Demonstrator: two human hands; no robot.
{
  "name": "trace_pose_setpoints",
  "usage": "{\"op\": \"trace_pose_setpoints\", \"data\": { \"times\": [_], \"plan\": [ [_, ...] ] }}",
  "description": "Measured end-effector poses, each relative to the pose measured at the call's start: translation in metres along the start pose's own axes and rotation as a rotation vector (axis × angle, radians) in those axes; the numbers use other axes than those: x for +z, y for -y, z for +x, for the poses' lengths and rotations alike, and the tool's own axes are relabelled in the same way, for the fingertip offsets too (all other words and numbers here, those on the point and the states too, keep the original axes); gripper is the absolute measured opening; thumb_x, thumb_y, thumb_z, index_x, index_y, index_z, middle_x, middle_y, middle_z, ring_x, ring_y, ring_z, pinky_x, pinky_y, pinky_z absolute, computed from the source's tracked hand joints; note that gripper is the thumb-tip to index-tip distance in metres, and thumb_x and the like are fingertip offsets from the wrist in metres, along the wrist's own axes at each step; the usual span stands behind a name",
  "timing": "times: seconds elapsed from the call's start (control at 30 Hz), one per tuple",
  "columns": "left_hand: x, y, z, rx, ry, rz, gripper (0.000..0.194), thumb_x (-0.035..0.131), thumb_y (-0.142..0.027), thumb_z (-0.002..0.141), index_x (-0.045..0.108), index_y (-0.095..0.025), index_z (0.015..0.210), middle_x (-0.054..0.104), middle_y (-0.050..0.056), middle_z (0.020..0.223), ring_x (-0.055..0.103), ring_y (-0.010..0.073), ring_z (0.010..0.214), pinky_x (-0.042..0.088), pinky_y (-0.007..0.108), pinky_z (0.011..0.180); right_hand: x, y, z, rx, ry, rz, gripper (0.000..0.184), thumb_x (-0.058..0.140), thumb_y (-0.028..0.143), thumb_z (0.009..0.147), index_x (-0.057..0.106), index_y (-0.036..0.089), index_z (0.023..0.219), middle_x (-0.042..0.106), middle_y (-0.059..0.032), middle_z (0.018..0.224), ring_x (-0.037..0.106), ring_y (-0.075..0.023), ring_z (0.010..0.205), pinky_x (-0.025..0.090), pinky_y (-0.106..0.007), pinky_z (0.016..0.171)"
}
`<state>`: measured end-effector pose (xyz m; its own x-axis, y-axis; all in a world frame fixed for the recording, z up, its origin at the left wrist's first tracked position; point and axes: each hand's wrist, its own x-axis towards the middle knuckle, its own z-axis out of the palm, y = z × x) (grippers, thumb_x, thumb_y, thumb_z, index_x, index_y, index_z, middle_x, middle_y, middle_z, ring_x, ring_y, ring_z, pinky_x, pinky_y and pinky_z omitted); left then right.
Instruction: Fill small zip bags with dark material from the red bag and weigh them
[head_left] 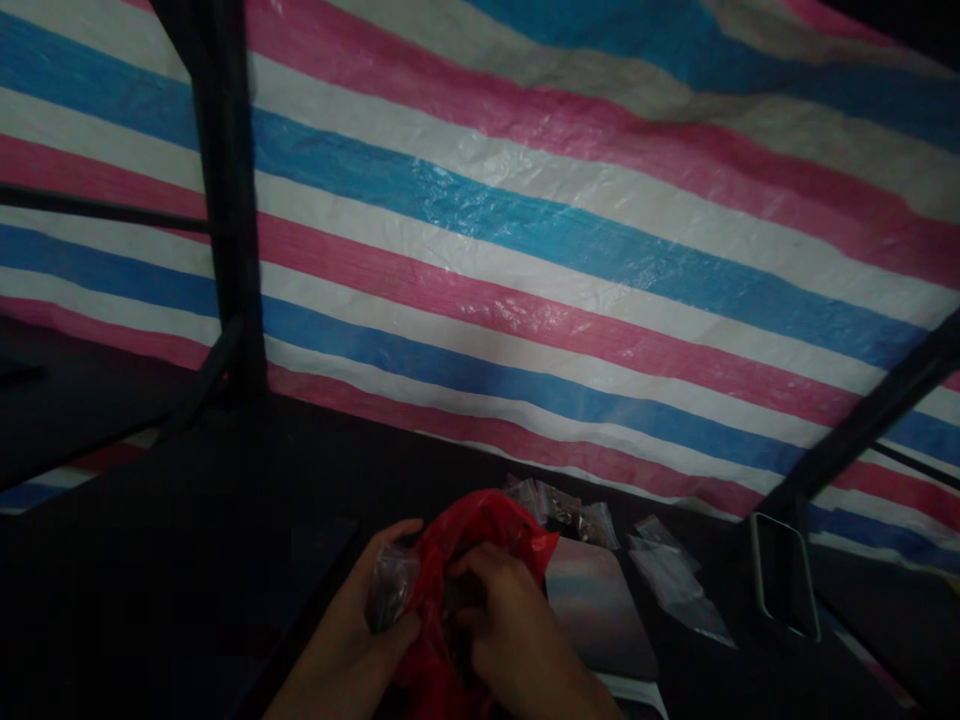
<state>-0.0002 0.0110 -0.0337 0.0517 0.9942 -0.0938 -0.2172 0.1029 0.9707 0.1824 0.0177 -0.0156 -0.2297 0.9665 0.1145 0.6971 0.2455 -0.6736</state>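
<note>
A red plastic bag [480, 510] stands with its mouth open at the bottom middle of the head view. My left hand [367, 610] is closed round the bag's left side, and a small clear zip bag [393, 582] with something dark in it is held in the same hand. Inside the mouth of the red bag, my right hand [502, 610] has its fingers bent and drawn together. Its fingertips are in shadow, so whatever they touch or hold cannot be made out.
Small filled zip bags [562, 507] lie behind the red bag on the dark table [315, 450]. Right of it are a greyish flat pad [600, 600], flat clear zip bags [675, 580] and a phone [784, 577]. A striped plastic sheet [525, 250] hangs behind, between dark posts [229, 200].
</note>
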Motion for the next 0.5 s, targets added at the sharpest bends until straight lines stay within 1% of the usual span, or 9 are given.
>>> {"op": "trace_pose_setpoints", "data": {
  "times": [0.07, 0.13, 0.23, 0.3, 0.4, 0.47, 0.5],
  "plan": [
    [0.000, 0.001, 0.001, -0.018, 0.013, -0.049, 0.072, 0.076, -0.022, 0.076, 0.052, -0.027, 0.144, 0.081, 0.003, 0.116, 0.081, 0.0244, 0.097, 0.065, 0.035, 0.084, 0.004, -0.005, 0.000, 0.029, -0.036, 0.056, 0.056, 0.056, -0.008, 0.067, 0.078, 0.022, 0.109, 0.078, -0.0063, 0.118, 0.072, -0.0255, 0.115, 0.053, -0.034, 0.100],
    [0.000, 0.001, 0.003, -0.013, 0.002, -0.084, 0.074, 0.076, -0.021, 0.075, 0.051, -0.027, 0.144, 0.083, 0.002, 0.112, 0.081, 0.0233, 0.091, 0.065, 0.033, 0.078, 0.007, -0.008, 0.001, 0.064, -0.042, 0.123, 0.055, 0.056, -0.006, 0.068, 0.078, 0.023, 0.108, 0.079, -0.0057, 0.114, 0.073, -0.0262, 0.113, 0.054, -0.035, 0.098],
    [-0.002, -0.001, 0.003, 0.008, -0.020, -0.068, 0.077, 0.079, -0.024, 0.075, 0.049, -0.027, 0.146, 0.083, 0.003, 0.112, 0.082, 0.0229, 0.088, 0.065, 0.032, 0.076, 0.007, -0.008, 0.002, 0.108, -0.031, 0.252, 0.051, 0.057, -0.002, 0.071, 0.077, 0.024, 0.110, 0.081, -0.0044, 0.107, 0.076, -0.0259, 0.105, 0.056, -0.035, 0.092],
    [-0.002, -0.003, 0.002, 0.044, -0.039, 0.003, 0.077, 0.082, -0.032, 0.078, 0.049, -0.029, 0.148, 0.081, 0.005, 0.123, 0.082, 0.0245, 0.096, 0.066, 0.033, 0.081, 0.004, -0.007, 0.003, 0.123, -0.026, 0.347, 0.048, 0.059, 0.000, 0.073, 0.076, 0.024, 0.111, 0.081, -0.0045, 0.106, 0.076, -0.0259, 0.103, 0.056, -0.036, 0.092],
    [-0.002, -0.004, -0.001, 0.116, -0.058, 0.086, 0.073, 0.080, -0.046, 0.085, 0.049, -0.033, 0.150, 0.072, 0.006, 0.144, 0.076, 0.0271, 0.121, 0.064, 0.034, 0.096, -0.005, -0.004, 0.006, 0.117, -0.024, 0.504, 0.044, 0.062, 0.004, 0.074, 0.074, 0.022, 0.112, 0.081, -0.0060, 0.110, 0.076, -0.0261, 0.105, 0.056, -0.040, 0.096],
    [-0.001, -0.005, -0.002, 0.125, -0.033, 0.065, 0.069, 0.076, -0.051, 0.090, 0.050, -0.034, 0.150, 0.070, 0.006, 0.148, 0.072, 0.0268, 0.129, 0.062, 0.034, 0.103, -0.015, 0.000, 0.007, 0.085, -0.032, 0.579, 0.040, 0.065, 0.007, 0.073, 0.074, 0.022, 0.110, 0.081, -0.0063, 0.110, 0.076, -0.0264, 0.105, 0.056, -0.041, 0.097],
    [-0.001, -0.005, -0.003, 0.115, -0.023, 0.043, 0.067, 0.075, -0.054, 0.091, 0.051, -0.033, 0.150, 0.070, 0.006, 0.147, 0.072, 0.0269, 0.129, 0.062, 0.035, 0.104, -0.020, 0.003, 0.008, 0.066, -0.041, 0.603, 0.038, 0.067, 0.009, 0.074, 0.074, 0.023, 0.109, 0.081, -0.0062, 0.110, 0.076, -0.0263, 0.105, 0.056, -0.041, 0.097]
  ]
}}
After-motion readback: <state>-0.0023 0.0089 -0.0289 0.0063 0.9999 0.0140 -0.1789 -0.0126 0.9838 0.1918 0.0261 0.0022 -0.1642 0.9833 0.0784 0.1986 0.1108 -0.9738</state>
